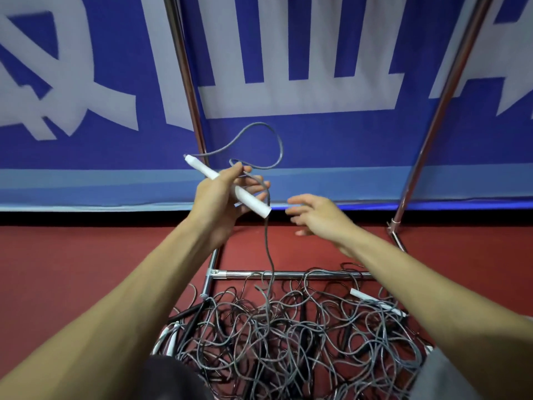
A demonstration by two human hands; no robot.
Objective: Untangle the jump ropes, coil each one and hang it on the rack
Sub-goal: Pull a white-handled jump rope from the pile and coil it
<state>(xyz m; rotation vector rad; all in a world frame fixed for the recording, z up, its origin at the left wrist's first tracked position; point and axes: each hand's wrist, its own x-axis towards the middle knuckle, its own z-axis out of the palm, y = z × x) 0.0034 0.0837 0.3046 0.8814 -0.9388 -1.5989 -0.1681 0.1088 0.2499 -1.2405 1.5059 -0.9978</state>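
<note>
- Left hand (222,194), centre of frame: fingers curled round a white handle (251,202), which lies tilted with its upper end toward the upper left.
- Grey rope (269,255): leaves the handle's upper end, forms a loop above the hand, passes through the fingers and hangs straight down into the pile.
- Right hand (317,216), just right of the handle's lower end: fingers spread and relaxed, holding nothing, apart from the handle; slightly blurred.
- Tangled pile (288,336) of grey ropes: bottom centre, on the red floor (86,269), with a second white handle (363,295) at its right.
- Rack (288,274): the chrome crossbar lies at the pile's far edge; two poles rise to the upper edge.
- Blue banner (317,140) with white characters: fills the upper half.
</note>
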